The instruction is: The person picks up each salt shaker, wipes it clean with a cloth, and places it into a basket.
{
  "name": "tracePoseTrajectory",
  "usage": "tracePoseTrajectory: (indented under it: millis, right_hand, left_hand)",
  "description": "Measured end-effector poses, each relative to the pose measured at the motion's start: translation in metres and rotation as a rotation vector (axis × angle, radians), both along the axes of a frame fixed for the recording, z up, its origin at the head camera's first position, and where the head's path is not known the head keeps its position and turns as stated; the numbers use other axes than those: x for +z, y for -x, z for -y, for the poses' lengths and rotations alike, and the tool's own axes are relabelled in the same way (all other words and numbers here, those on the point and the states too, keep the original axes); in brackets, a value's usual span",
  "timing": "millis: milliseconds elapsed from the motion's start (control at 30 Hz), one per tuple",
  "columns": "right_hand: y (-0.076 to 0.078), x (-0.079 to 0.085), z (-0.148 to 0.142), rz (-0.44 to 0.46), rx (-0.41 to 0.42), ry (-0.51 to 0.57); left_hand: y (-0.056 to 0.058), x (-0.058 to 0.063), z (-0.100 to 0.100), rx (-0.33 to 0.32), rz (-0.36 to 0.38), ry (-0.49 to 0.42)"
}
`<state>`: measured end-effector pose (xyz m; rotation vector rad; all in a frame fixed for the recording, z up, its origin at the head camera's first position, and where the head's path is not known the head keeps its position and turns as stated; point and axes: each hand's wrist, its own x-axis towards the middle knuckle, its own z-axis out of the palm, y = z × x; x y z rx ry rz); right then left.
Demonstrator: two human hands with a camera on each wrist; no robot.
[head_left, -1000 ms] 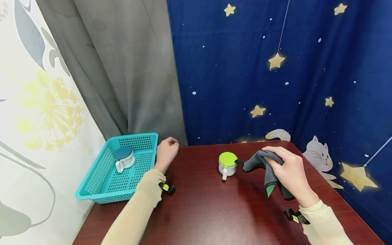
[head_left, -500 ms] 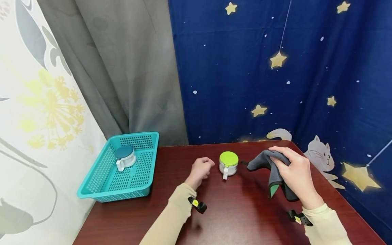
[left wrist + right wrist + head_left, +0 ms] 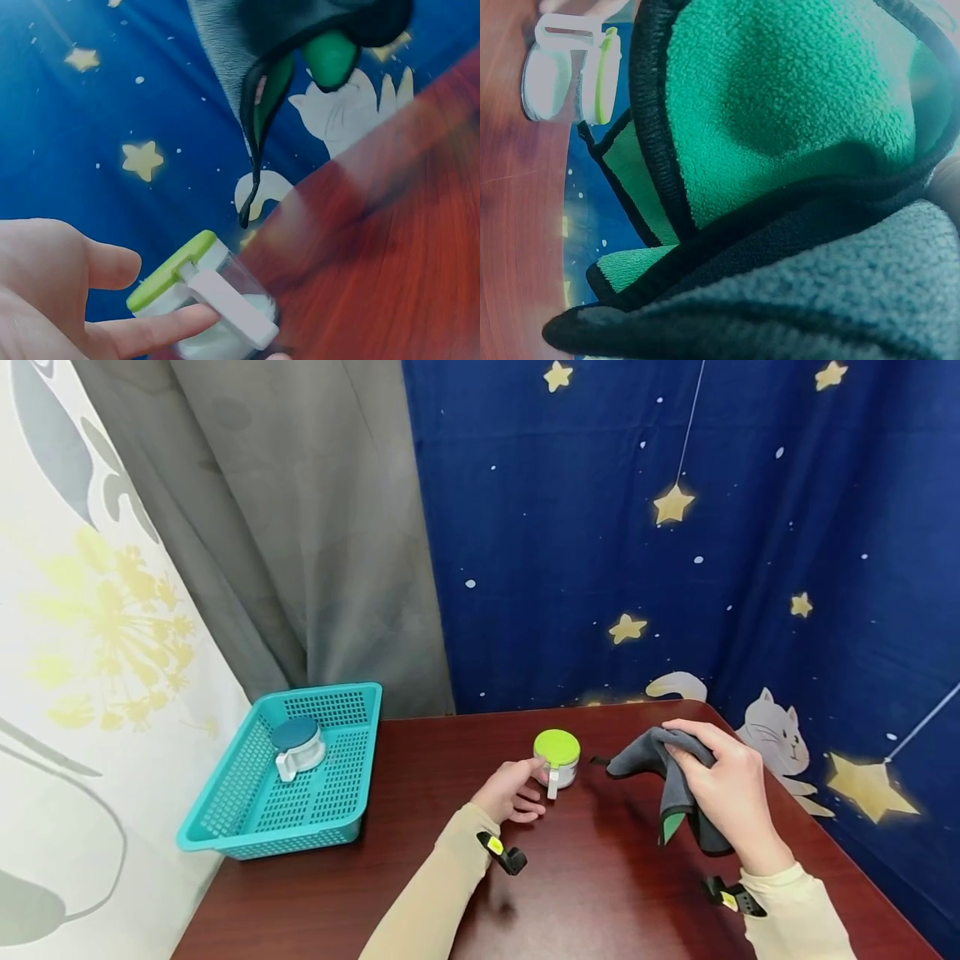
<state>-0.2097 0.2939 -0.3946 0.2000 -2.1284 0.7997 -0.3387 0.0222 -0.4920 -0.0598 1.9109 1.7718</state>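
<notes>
A seasoning jar point(image 3: 557, 750) with a lime-green lid, clear body and white handle stands upright on the dark red table. White contents show inside it in the left wrist view. My left hand point(image 3: 513, 790) is at the jar's left side, fingers spread and fairly straight. In the left wrist view its index finger point(image 3: 169, 327) lies at the white handle point(image 3: 238, 309), and the thumb is apart from the lid. My right hand point(image 3: 726, 787) grips a folded cloth point(image 3: 647, 755), grey outside and green inside with black edging, held up off the table to the jar's right.
At the left, a turquoise plastic basket point(image 3: 285, 838) holds a similar jar point(image 3: 297, 748) with a blue lid. Behind the table hang a grey curtain point(image 3: 322, 527) and a blue star-patterned curtain point(image 3: 555, 527). The table's right edge runs beyond my right hand.
My left hand has moved right from the basket's edge to the green-lidded jar, and its fingers have spread. The right hand still holds the cloth in nearly the same place.
</notes>
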Motion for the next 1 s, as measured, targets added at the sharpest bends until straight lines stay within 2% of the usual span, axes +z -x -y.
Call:
tracePoseTrajectory:
  millis: [233, 333, 500, 600, 833, 1000]
  right_hand:
    - [0.001, -0.004, -0.003, 0.0, 0.0, 0.014]
    - [0.002, -0.006, -0.003, 0.006, 0.002, 0.007]
    - [0.001, -0.005, -0.005, 0.011, -0.011, 0.006]
    - [0.001, -0.005, -0.006, 0.014, -0.016, 0.017]
    - [0.004, -0.008, -0.001, 0.037, 0.004, 0.023]
    - [0.006, -0.012, 0.005, 0.062, 0.009, 0.013]
  left_hand:
    - [0.004, -0.007, -0.004, -0.077, 0.132, -0.186]
    - [0.006, -0.01, -0.006, -0.049, 0.184, -0.259]
    - [0.011, -0.013, -0.003, 0.043, 0.249, -0.348]
    - [0.01, -0.012, 0.0, 0.044, 0.23, -0.348]
    - [0.001, -0.006, -0.005, 0.018, 0.078, -0.227]
    - [-0.007, 0.002, -0.006, 0.015, 0.052, -0.231]
